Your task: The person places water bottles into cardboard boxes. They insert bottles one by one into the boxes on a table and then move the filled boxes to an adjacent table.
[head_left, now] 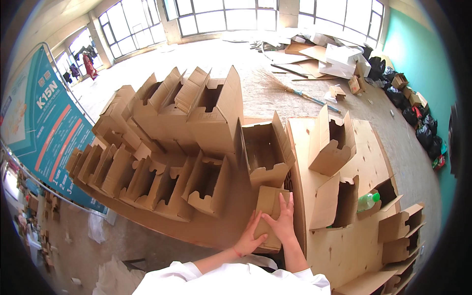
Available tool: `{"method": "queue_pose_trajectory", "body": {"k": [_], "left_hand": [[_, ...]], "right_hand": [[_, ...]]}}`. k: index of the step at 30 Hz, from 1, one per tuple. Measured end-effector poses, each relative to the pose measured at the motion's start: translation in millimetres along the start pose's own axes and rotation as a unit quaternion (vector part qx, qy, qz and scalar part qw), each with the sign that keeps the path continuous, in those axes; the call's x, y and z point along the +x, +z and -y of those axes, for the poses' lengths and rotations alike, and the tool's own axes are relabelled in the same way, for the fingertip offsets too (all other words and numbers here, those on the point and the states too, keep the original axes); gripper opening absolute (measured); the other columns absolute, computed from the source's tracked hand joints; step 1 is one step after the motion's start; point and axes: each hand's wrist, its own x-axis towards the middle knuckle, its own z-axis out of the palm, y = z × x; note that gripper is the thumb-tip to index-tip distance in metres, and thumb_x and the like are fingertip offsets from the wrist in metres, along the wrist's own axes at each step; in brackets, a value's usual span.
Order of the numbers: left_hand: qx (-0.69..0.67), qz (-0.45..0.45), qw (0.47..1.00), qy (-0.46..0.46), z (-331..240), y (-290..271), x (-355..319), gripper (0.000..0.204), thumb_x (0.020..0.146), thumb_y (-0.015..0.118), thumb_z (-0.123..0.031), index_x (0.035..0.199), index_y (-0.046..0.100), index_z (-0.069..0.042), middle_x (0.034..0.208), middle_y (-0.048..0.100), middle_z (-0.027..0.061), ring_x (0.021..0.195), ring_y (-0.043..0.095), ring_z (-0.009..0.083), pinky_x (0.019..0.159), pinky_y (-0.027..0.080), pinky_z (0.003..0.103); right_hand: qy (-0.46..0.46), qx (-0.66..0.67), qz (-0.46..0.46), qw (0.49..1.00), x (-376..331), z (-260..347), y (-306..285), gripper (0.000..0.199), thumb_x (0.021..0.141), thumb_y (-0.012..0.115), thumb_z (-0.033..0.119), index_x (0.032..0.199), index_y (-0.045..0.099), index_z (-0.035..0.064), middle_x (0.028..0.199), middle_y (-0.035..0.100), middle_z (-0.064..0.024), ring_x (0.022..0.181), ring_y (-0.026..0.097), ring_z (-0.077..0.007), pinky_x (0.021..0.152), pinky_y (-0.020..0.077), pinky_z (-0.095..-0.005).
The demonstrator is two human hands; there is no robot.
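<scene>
Directly in front of me is a small closed cardboard box (pixel 266 197), resting near the front edge of the brown cardboard-covered table. My left hand (pixel 250 240) grips its left side, fingers along the edge and thumb on the top face. Flat on the box's upper right lies my right hand (pixel 281 222), its fingers stretched out and spread apart. The underside of the box is hidden. Just behind it stands a larger open-topped cardboard box (pixel 265 152) with raised flaps.
Rows of open cardboard boxes (pixel 209 179) fill the table to my left. More open boxes (pixel 334 147) stand on the plywood board (pixel 314 246) to my right, beside a green-capped bottle (pixel 368 200). A broom (pixel 295 91) and flattened cardboard (pixel 309 51) lie on the floor beyond.
</scene>
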Motion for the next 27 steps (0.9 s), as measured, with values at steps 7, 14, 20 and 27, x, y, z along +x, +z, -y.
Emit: {"method": "queue_pose_trajectory", "body": {"k": [7, 14, 20, 27], "left_hand": [[0.035, -0.026, 0.999, 0.006, 6.5, 5.6, -0.5, 0.081, 0.085, 0.064, -0.021, 0.152, 0.018, -0.013, 0.155, 0.011, 0.0251, 0.145, 0.012, 0.0380, 0.115, 0.019, 0.043], [0.081, -0.029, 0.996, 0.003, 0.9, 3.4, -7.9, 0.077, 0.085, 0.064, -0.021, 0.151, 0.024, -0.015, 0.155, 0.014, 0.0231, 0.145, 0.014, 0.0366, 0.115, 0.021, 0.042], [0.143, -0.179, 0.972, 0.051, -27.8, -47.2, -22.2, 0.045, 0.088, 0.062, -0.019, 0.131, 0.054, -0.010, 0.140, 0.045, 0.0173, 0.129, 0.044, 0.0336, 0.108, 0.034, 0.042], [0.516, -0.212, 0.828, 0.060, -16.9, -156.8, -18.2, 0.032, 0.077, 0.066, -0.019, 0.108, 0.065, -0.010, 0.113, 0.063, 0.0099, 0.110, 0.058, 0.0249, 0.101, 0.041, 0.040]], "right_hand": [[-0.062, -0.080, 0.010, 0.995, 2.5, -7.7, 3.5, 0.080, 0.077, 0.077, 0.026, 0.141, 0.037, -0.0003, 0.155, 0.005, -0.0245, 0.137, 0.023, -0.0443, 0.110, 0.0321, -0.0464], [-0.106, -0.193, -0.028, 0.975, -5.6, -0.2, 2.1, 0.069, 0.078, 0.074, 0.026, 0.137, 0.046, 0.0054, 0.153, 0.017, -0.0228, 0.141, 0.018, -0.0425, 0.112, 0.0187, -0.0572], [-0.159, -0.219, 0.012, 0.963, -7.3, 1.1, 12.3, 0.058, 0.081, 0.069, 0.032, 0.133, 0.053, 0.0113, 0.148, 0.033, -0.0203, 0.141, 0.025, -0.0349, 0.112, 0.0191, -0.0566], [-0.147, -0.227, 0.004, 0.963, -9.1, 5.8, 13.9, 0.053, 0.083, 0.067, 0.029, 0.132, 0.054, 0.0120, 0.147, 0.036, -0.0180, 0.140, 0.027, -0.0340, 0.111, 0.0224, -0.0555]]}}
